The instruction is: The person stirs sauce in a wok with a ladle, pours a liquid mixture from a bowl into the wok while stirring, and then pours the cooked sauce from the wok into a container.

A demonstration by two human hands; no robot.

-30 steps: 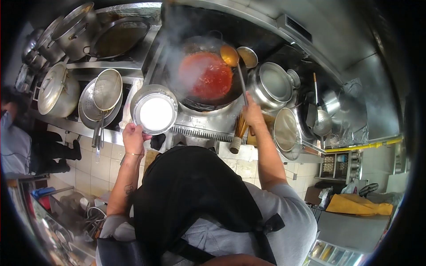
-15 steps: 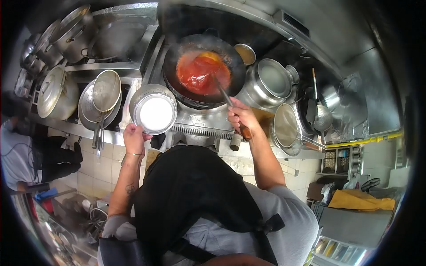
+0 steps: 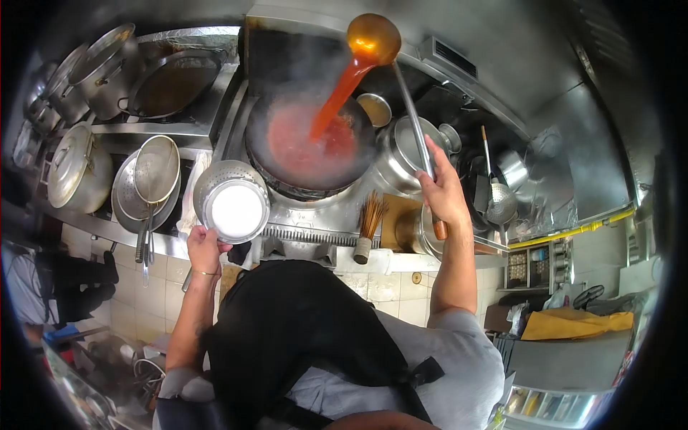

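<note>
My right hand (image 3: 446, 188) is closed around the wooden-ended handle of a long metal ladle (image 3: 410, 100), its scoop raised high. A thick stream of red-orange sauce (image 3: 337, 97) runs from the tilted scoop into the black wok (image 3: 304, 188). Red sauce (image 3: 287, 140) lies in the wok, blurred by steam. My left hand (image 3: 205, 249) pinches the rim of a round metal bowl (image 3: 264, 213) with smooth white contents (image 3: 236, 209). Behind that bowl is a perforated metal colander (image 3: 233, 170), partly hidden by it.
A bamboo brush (image 3: 368, 226) stands by the front edge. Right of the wok are a metal pot (image 3: 393, 161) and a small bowl (image 3: 375, 110). Strainers (image 3: 156, 170) and a lidded pot (image 3: 69, 172) sit left. Another person (image 3: 72, 276) is at far left.
My right hand has moved right, and the ladle has risen out of the wok, pouring sauce from above. More steam shows. My left hand keeps its hold on the bowl.
</note>
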